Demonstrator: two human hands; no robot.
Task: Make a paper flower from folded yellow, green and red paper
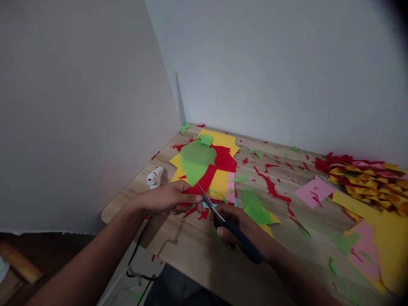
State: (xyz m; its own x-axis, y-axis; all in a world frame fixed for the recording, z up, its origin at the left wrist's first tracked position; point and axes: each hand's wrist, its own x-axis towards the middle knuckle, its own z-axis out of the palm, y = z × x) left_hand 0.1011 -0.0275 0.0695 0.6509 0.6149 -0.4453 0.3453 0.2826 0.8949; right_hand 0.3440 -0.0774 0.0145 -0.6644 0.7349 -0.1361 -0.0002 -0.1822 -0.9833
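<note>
My left hand (177,197) pinches a piece of red paper (206,179) between thumb and fingers. Dark-handled scissors (240,238) are gripped in my right hand (231,227), their blades pointing up and left beside my left thumb, at the red paper's near edge. Whether the blades are biting into the paper I cannot tell. Just behind my hands lies a large green paper piece (196,159) over yellow sheets (219,138) and another red piece (225,159). Part of the red paper is hidden by my left fingers.
A white glue gun (155,177) lies left of the papers, near a black cord (140,240). Red and green scraps (272,187) litter the wooden table (191,250). Folded yellow and red paper pieces (366,182) are massed at right, near pink paper (315,192). Walls border the table's back and left.
</note>
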